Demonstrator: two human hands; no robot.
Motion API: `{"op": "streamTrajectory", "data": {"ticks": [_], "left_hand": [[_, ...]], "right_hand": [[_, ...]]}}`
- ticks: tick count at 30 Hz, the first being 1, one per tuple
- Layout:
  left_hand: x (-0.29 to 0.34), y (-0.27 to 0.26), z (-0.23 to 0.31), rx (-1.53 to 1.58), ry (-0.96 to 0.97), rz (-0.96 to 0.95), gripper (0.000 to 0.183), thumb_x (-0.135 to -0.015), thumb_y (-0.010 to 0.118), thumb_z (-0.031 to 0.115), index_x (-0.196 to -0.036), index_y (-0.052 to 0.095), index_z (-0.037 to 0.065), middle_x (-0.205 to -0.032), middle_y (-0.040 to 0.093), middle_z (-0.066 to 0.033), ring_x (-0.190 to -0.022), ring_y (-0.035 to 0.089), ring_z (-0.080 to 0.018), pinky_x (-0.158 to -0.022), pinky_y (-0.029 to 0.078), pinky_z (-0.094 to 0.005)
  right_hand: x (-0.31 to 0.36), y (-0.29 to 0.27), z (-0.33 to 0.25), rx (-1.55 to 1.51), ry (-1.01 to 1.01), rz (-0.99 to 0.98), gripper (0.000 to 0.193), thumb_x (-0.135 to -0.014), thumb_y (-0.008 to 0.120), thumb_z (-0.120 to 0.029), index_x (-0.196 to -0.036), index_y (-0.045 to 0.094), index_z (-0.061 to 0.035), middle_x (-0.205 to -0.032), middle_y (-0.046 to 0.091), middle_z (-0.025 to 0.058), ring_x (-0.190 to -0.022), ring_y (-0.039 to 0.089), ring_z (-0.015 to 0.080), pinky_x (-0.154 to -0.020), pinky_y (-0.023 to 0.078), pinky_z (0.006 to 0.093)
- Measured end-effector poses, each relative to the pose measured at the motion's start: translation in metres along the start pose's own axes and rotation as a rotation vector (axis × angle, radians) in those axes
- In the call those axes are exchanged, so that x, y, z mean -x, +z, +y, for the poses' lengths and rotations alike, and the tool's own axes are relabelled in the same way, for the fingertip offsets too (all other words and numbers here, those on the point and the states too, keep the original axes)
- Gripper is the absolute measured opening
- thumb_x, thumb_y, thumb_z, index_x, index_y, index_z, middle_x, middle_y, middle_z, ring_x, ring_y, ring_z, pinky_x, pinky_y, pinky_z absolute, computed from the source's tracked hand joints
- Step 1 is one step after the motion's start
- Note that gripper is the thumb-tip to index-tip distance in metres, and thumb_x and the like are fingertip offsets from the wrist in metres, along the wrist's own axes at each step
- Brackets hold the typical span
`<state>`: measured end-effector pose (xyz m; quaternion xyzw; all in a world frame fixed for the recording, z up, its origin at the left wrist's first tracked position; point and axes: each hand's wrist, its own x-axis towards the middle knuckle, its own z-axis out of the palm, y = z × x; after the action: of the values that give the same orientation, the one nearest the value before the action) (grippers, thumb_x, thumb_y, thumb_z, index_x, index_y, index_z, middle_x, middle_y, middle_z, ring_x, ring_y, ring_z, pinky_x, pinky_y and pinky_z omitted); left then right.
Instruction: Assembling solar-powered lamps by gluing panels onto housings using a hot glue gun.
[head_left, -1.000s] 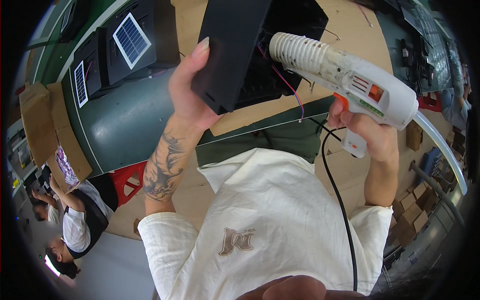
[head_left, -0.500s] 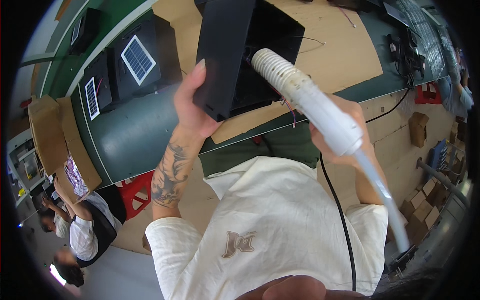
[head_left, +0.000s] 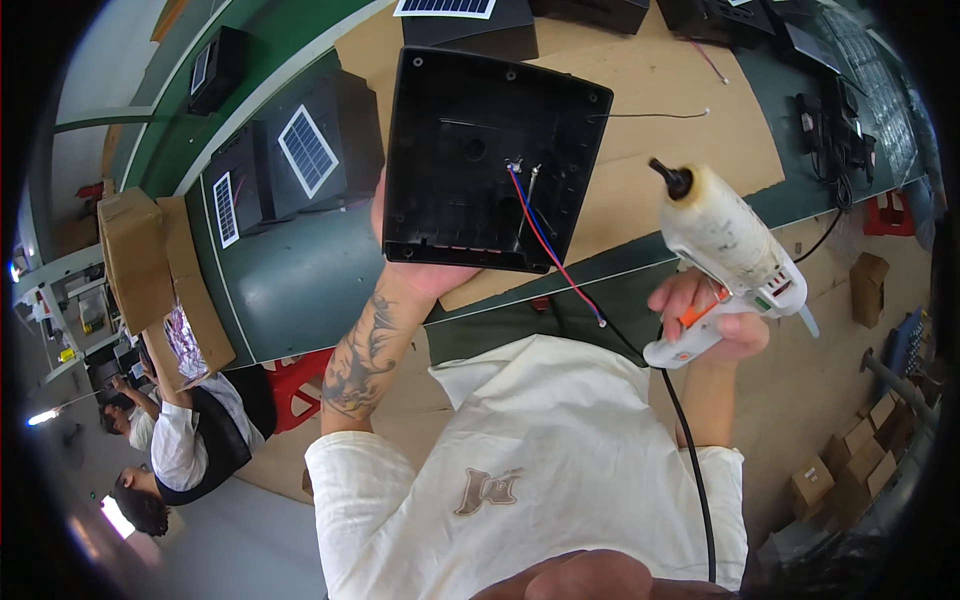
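Note:
My left hand (head_left: 430, 277) grips a square black plastic housing (head_left: 450, 190) from below and behind, its hollow inside facing up at me. Red and blue wires (head_left: 548, 243) run out from the housing's middle and hang over its near edge, ending in a small white connector. A thinner dark wire (head_left: 660, 115) sticks out on the right. In my right hand (head_left: 712, 318) is a white hot glue gun (head_left: 730, 240), fingers wrapped round its handle by the orange trigger. Its black nozzle points up and left, apart from the housing.
Cardboard (head_left: 690, 110) covers part of the green table (head_left: 290, 285). Black housings with solar panels (head_left: 308, 150) stand at the left, with more at the far edge. Black adapters and cables (head_left: 835, 135) lie at right. Two people sit at lower left near an open carton (head_left: 185, 280).
The glue gun has drawn back from inside the housing to the right and turned, so its nozzle shows. My left hand has tilted the housing so its inside faces me.

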<state>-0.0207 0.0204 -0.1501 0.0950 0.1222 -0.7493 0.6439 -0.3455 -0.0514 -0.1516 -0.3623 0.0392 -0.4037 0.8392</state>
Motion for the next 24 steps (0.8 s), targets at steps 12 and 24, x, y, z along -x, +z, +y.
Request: {"op": "streamTrajectory", "data": {"ticks": [12,24], "left_hand": [[0.006,-0.026,0.003,-0.203,0.178,0.288,0.064,-0.097,0.043,0.052,-0.141,0.049,0.005,-0.138,0.054,-0.0204,-0.124,0.056,-0.0360,-0.100,0.049,-0.0537],[0.006,-0.024,0.010,-0.163,0.154,0.321,0.072,-0.099,0.035,0.058,-0.146,0.042,0.004,-0.146,0.046,-0.0229,-0.131,0.048,-0.0413,-0.105,0.042,-0.0625]], "right_hand": [[-0.013,-0.032,0.015,-0.758,-0.055,-0.033,0.021,-0.073,0.059,-0.022,-0.079,0.058,-0.0030,-0.078,0.064,0.0113,-0.067,0.063,0.0277,-0.040,0.051,0.0316],[-0.001,-0.027,-0.010,-0.228,0.024,-0.099,0.034,-0.072,0.059,-0.023,-0.089,0.065,0.0051,-0.076,0.066,0.0203,-0.063,0.065,0.0316,-0.082,0.054,0.0509]]}}
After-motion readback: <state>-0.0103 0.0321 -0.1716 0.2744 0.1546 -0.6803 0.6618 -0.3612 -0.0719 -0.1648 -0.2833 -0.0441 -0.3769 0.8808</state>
